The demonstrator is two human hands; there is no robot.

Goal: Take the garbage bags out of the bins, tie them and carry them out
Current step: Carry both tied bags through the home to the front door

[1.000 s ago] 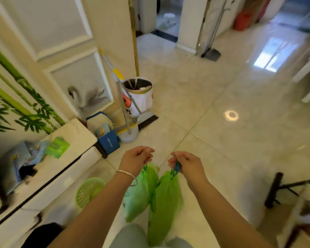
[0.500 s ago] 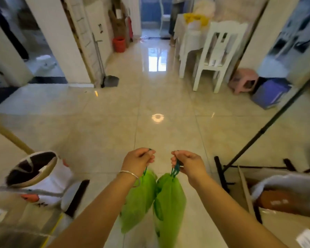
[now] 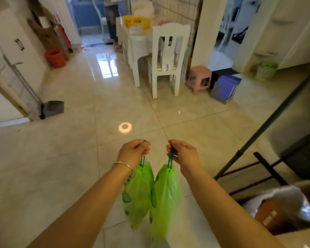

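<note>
Lettering on the brown box (image 3: 268,217) at your lower right is too blurred to read. Your left hand (image 3: 133,153) grips the drawstring of one green bag (image 3: 138,194); your right hand (image 3: 183,154) pinches the other green bag (image 3: 166,199). Both bags hang below your fists, touching.

Two green garbage bags, drawstrings pulled tight, hanging upright side by side, touching: left bag (image 3: 138,196), right bag (image 3: 166,201).
</note>
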